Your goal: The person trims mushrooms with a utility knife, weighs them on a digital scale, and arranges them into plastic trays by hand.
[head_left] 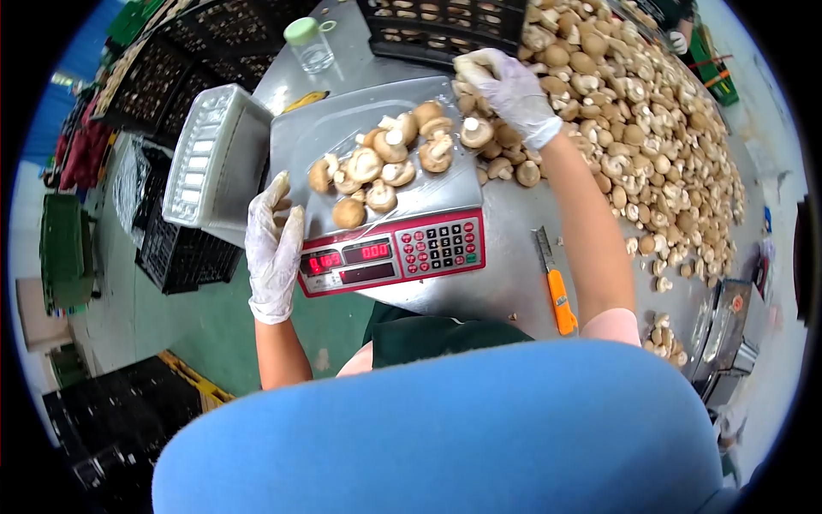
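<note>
Several brown mushrooms (390, 146) lie on the metal pan (428, 197) of a red scale (394, 253) with lit digits. My gloved left hand (274, 248) is at the pan's left edge, its fingers apart and nothing between them. At the pan's upper right, my gloved right hand (507, 90) is over the edge of a large mushroom pile (625, 128). Its fingers are bent, and their tips and anything under them are hard to make out. Clear film lies under the mushrooms on the pan.
Stacked clear trays (218, 158) stand left of the scale. Behind it are a green-lidded jar (309, 47), a yellow object (306, 101) and a black crate (445, 30). An orange-handled knife (558, 295) lies right of the scale. More black crates (193, 68) stand at the upper left.
</note>
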The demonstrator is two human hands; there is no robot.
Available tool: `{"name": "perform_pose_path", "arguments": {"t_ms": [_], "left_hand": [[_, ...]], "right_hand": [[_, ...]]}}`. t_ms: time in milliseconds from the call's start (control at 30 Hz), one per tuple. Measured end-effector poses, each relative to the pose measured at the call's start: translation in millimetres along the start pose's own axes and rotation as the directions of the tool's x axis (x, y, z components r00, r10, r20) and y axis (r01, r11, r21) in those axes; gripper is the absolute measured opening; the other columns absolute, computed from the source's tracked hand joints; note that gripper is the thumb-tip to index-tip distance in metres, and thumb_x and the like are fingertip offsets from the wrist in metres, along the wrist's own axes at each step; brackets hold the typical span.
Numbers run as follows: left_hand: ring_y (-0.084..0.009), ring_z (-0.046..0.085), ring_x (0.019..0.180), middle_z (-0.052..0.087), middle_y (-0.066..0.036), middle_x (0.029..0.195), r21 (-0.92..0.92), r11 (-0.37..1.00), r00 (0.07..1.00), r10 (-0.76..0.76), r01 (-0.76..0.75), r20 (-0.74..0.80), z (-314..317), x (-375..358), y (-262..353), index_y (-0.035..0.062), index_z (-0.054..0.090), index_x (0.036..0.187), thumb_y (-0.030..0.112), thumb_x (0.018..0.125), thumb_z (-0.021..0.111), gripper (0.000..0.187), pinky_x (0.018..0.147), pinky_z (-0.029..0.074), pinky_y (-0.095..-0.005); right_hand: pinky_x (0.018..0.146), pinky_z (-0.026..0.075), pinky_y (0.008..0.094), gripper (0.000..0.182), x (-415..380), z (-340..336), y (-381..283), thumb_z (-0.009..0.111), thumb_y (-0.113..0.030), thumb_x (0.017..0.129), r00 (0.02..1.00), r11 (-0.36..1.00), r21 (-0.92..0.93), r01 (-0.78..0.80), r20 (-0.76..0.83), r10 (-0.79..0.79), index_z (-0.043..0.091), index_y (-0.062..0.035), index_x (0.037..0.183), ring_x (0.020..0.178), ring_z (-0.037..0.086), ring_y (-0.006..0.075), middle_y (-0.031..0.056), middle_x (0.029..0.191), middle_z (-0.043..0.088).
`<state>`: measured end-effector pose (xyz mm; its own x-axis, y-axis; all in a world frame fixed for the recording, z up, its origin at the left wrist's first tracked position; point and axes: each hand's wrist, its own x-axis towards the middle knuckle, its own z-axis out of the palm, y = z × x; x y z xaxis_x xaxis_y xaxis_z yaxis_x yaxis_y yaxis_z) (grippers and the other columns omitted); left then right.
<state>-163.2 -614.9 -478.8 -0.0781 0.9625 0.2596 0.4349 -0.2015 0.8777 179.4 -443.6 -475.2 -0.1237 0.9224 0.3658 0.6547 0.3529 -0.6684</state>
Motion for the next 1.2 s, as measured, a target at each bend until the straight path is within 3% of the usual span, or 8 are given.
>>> {"name": "perform_pose_path", "arguments": {"t_ms": [67,133,233,400,467,633,967,1200], "left_hand": [[-0.0128,0.052,0.1,0.055,-0.007,0.12,0.022,1.0,1.0,-0.02,0.02,0.013,5,2,2,0.0039,0.05,0.142,0.0,0.094,0.058,0.049,0.093,0.045,-0.0272],[-0.0126,0.052,0.098,0.054,-0.006,0.119,0.066,0.998,0.999,-0.019,0.017,0.028,9,5,1,0.0031,0.049,0.143,0.001,0.095,0.058,0.049,0.091,0.045,-0.0263],[-0.0124,0.053,0.096,0.052,-0.006,0.118,0.096,0.995,0.996,-0.028,0.02,0.082,17,6,9,0.0025,0.049,0.142,0.002,0.095,0.06,0.049,0.088,0.047,-0.0257],[-0.0122,0.053,0.091,0.051,-0.007,0.117,0.192,0.98,0.994,0.03,-0.05,0.105,22,8,3,0.0017,0.05,0.142,0.004,0.093,0.063,0.05,0.082,0.049,-0.0272],[-0.013,0.054,0.092,0.05,-0.007,0.117,0.247,0.969,0.995,-0.003,-0.022,0.098,24,7,7,0.0016,0.049,0.142,0.004,0.093,0.064,0.051,0.082,0.05,-0.0281],[-0.016,0.051,0.101,0.051,-0.009,0.121,0.2,0.975,0.995,0.087,-0.097,0.057,21,10,-23,0.0004,0.049,0.142,0.003,0.094,0.061,0.05,0.091,0.046,-0.0298],[-0.0126,0.051,0.096,0.051,-0.008,0.124,0.156,0.987,0.996,-0.05,0.038,0.073,16,7,-6,0.005,0.043,0.148,0.004,0.095,0.061,0.056,0.087,0.047,-0.0269],[-0.0118,0.049,0.095,0.051,-0.008,0.125,0.022,1.0,0.999,0.008,-0.007,-0.041,12,18,7,0.003,0.042,0.148,-0.001,0.094,0.058,0.056,0.089,0.045,-0.0262]], "right_hand": [[0.087,0.051,0.0351,0.04,1,2,9,0.06,-0.044,0.096,0.967,0.952,-0.174,0.252,0.072,-0.243,0.067,-0.0091,0.115,0.1,0.067,0.0249,0.0106,0.103,0.071],[0.088,0.052,0.0349,0.028,-2,-5,-10,0.055,-0.025,0.1,0.991,0.998,-0.061,-0.001,0.13,0.009,0.064,-0.0095,0.122,0.102,0.065,0.0253,0.0087,0.111,0.067],[0.087,0.052,0.0341,0.03,-9,-1,24,0.052,-0.006,0.096,0.906,0.895,-0.14,0.423,0.06,-0.419,0.061,-0.009,0.124,0.102,0.064,0.0253,0.0073,0.117,0.062],[0.076,0.055,0.0321,0.023,-27,-22,10,0.045,-0.013,0.096,0.995,0.984,-0.178,-0.021,0.088,0.037,0.067,-0.0081,0.1,0.089,0.066,0.0195,0.0069,0.099,0.067],[0.077,0.058,0.0386,0.014,-40,-5,17,0.058,-0.016,0.088,0.884,0.742,-0.484,0.465,0.201,-0.422,0.061,-0.0084,0.1,0.097,0.067,0.0282,0.0115,0.103,0.064],[0.081,0.054,0.0419,0.022,-48,-3,5,0.054,-0.031,0.094,0.886,0.852,-0.245,0.462,0.088,-0.455,0.063,-0.0132,0.102,0.096,0.066,0.0285,0.0098,0.104,0.065],[0.085,0.053,0.0398,0.034,-62,-73,61,0.046,-0.033,0.094,0.971,0.947,0.221,-0.234,0.092,0.218,0.071,-0.0115,0.104,0.084,0.069,0.0245,0.0088,0.093,0.071],[0.084,0.053,0.0453,0.033,-127,-53,56,0.059,-0.033,0.089,0.905,0.871,-0.382,-0.308,0.165,0.392,0.064,-0.0086,0.111,0.094,0.068,0.036,0.0189,0.102,0.07]]}}
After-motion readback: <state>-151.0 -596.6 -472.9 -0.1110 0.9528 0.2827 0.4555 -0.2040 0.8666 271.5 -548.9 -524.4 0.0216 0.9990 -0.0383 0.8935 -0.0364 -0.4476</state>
